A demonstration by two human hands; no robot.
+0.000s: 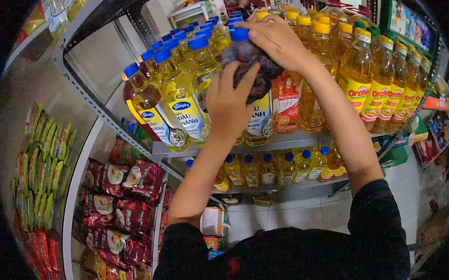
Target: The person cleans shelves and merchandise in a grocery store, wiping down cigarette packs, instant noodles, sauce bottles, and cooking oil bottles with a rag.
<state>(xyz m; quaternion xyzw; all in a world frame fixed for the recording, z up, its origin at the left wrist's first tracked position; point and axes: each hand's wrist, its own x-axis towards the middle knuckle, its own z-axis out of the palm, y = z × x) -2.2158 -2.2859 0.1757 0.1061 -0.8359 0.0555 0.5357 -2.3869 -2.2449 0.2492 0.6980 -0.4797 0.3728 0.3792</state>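
A dark, crumpled cloth (254,71) is against a blue-capped oil bottle (258,111) in the front row of the shelf. My left hand (231,92) presses on the cloth from the near side, its fingers spread over it. My right hand (273,40) reaches over the top beside the blue cap (239,34), its fingers bent around the bottle's upper part and the cloth. A red-labelled Neptune bottle (286,102) stands just right of the cloth. Left of my left hand is a Simply bottle (183,104).
Yellow-capped Orchid bottles (358,86) stand on the right of the metal shelf (284,139). Smaller bottles (288,168) line the level below. Red noodle packs (132,214) and hanging green packets (43,168) are at the left. A blurred person (243,3) is in the background.
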